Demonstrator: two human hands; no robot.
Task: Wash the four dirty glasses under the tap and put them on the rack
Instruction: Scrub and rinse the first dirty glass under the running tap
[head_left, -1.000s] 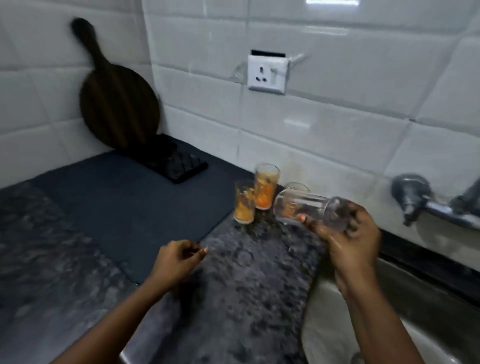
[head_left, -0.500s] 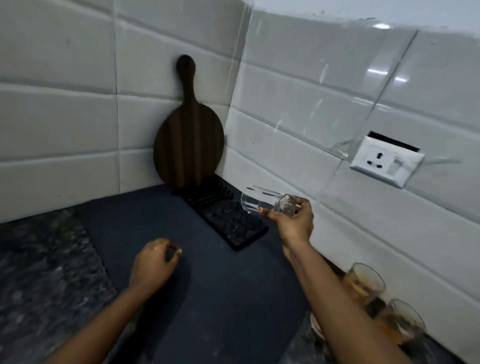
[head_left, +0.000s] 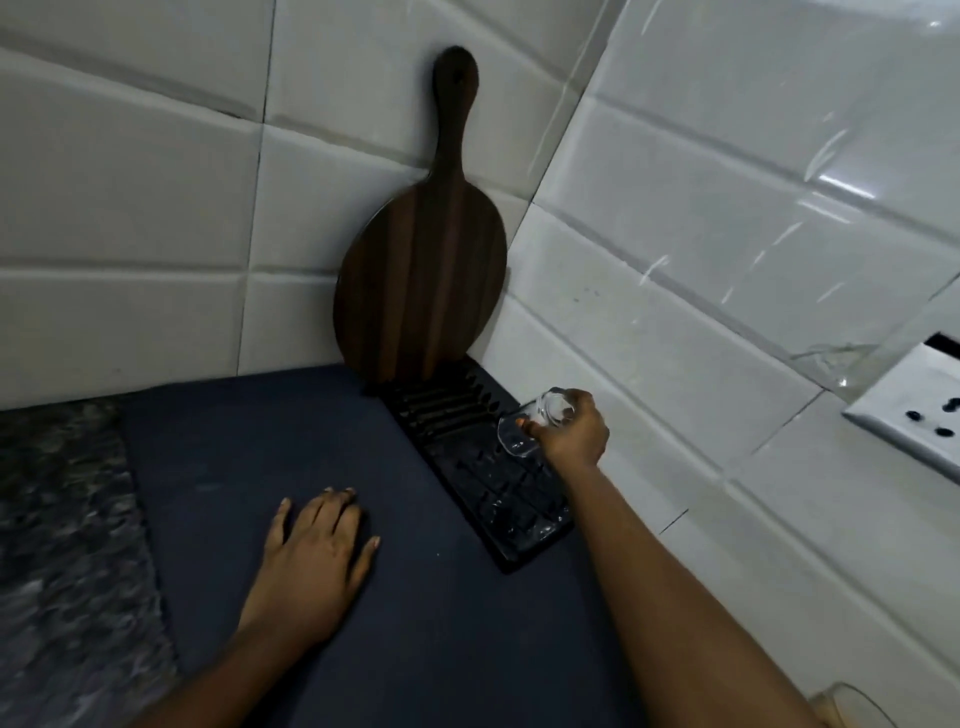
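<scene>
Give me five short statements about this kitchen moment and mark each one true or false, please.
1. The right hand holds a clear drinking glass over the black pegged drying rack. True.
2. The glass is held mouth up. False: it is tipped, mouth down toward the rack.
3. The left hand lies flat on the dark blue mat. True.
4. The round dark wooden board with a handle lies flat on the mat. False: it stands leaning in the tiled corner.
5. Another washed glass already stands on the rack. False: no other glass shows on the rack.
</scene>
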